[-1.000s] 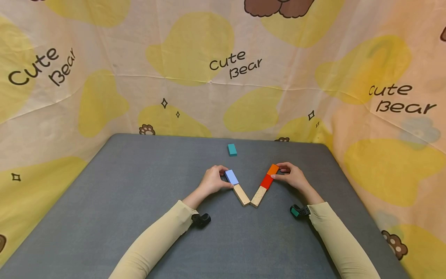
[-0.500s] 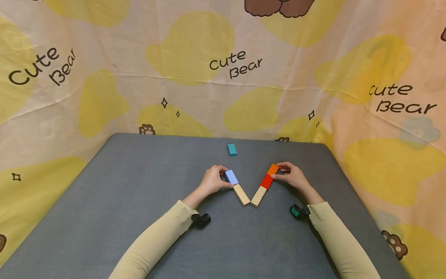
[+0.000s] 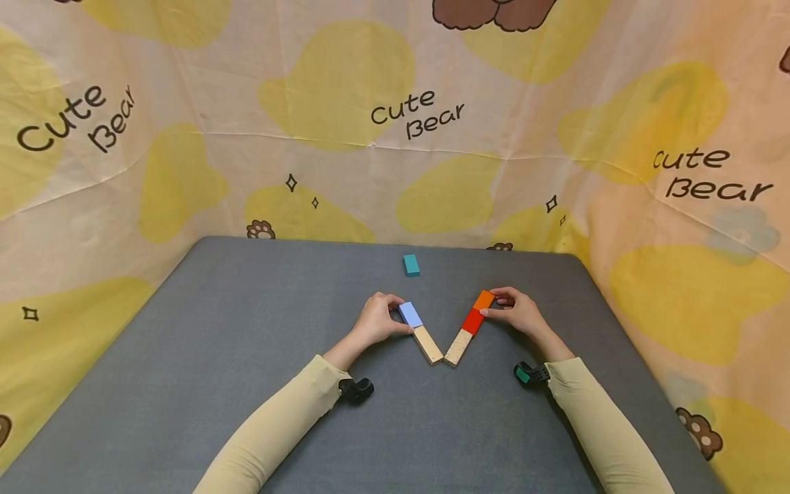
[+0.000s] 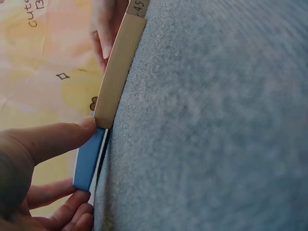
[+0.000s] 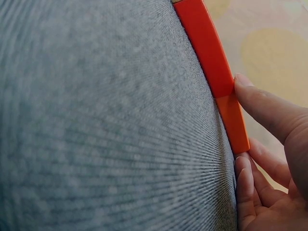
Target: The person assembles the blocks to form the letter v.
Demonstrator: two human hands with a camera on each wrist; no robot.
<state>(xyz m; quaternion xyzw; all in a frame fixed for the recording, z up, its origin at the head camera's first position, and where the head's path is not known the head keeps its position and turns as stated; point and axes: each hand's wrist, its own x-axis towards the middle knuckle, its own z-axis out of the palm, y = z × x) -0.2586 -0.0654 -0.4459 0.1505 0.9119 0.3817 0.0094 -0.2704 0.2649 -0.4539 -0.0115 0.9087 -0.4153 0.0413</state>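
In the head view, several flat wooden blocks form a V on the table. Its left arm is a blue block [image 3: 410, 313] end to end with a plain wood block [image 3: 428, 344]. An orange block [image 3: 483, 300], a red block [image 3: 472, 322] and another plain wood block [image 3: 458, 348] make up the right arm. My left hand [image 3: 375, 320] holds the blue block, thumb near its joint with the plain block and fingers at its far end. With the thumb beside the red-orange joint and fingers at the far end, my right hand [image 3: 520, 313] holds the orange block.
A teal block [image 3: 411, 265] lies alone toward the back edge of the grey table [image 3: 296, 288]. Behind the table and along its sides hangs a printed cloth [image 3: 345, 89]. Both wrists wear black bands.
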